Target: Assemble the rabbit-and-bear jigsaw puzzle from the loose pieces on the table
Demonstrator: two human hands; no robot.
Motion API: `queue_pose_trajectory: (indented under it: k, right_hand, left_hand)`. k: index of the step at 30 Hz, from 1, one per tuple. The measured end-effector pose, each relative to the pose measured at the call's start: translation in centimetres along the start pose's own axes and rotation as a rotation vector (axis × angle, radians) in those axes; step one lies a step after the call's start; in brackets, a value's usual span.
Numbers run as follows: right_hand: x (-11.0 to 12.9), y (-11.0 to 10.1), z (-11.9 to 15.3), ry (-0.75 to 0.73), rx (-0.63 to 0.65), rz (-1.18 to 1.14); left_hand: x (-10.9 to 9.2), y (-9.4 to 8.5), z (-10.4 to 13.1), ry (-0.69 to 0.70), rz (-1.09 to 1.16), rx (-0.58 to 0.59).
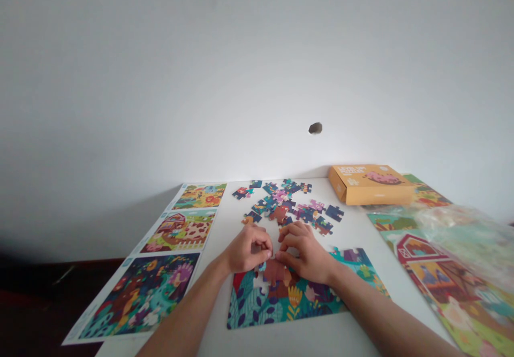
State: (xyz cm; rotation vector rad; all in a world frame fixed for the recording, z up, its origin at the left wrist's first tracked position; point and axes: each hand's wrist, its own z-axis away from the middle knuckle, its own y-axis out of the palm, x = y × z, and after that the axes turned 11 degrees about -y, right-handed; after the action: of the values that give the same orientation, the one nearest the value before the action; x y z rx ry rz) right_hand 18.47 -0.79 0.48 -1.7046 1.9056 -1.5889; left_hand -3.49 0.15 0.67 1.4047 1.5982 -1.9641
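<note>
A partly assembled jigsaw puzzle (257, 306) lies on the white table in front of me, with teal leaves, a yellow plant and a brown animal on it. Over its upper left part, my left hand (249, 247) is closed, thumb and index finger curled together. Close beside it, my right hand (305, 251) has its fingers bent down and pinched at the puzzle's upper edge, above a brown puzzle piece (276, 274). The fingertips of both hands nearly meet. Whatever lies between them is hidden. Loose puzzle pieces (279, 213) are heaped just beyond my hands.
At left lies a reference sheet (196, 260) with three pictures. A yellow puzzle box (373, 185) sits at the back right. Nearer on the right are a farm puzzle (450, 276) and a clear plastic bag (469, 239). The wall (257, 78) behind has a hole.
</note>
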Motion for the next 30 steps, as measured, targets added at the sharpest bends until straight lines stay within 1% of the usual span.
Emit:
queue_pose_trajectory:
  k: [6,19,22,27,29,30]
  right_hand:
    - [1.0,-0.1,0.0,-0.016,0.051,0.002]
    - [0.8,0.0,0.0,-0.010,0.056,-0.003]
    - [0.7,0.0,0.0,0.007,0.033,0.003]
    - [0.2,0.4,0.0,0.029,-0.026,0.002]
    - [0.0,0.6,0.0,0.055,-0.066,-0.001]
    - [-0.1,0.6,0.0,0.078,-0.092,-0.003]
  left_hand:
    - [-0.6,-0.3,0.0,0.004,-0.063,-0.013]
    - [-0.1,-0.1,-0.1,-0.010,-0.061,-0.041]
    - [-0.2,-0.2,-0.1,-0.015,-0.065,-0.037]
    - [-0.4,-0.1,0.0,0.005,-0.057,0.009]
    - [-0.4,0.0,0.0,0.000,-0.052,-0.013]
    - [-0.5,0.0,0.0,-0.009,-0.059,-0.051]
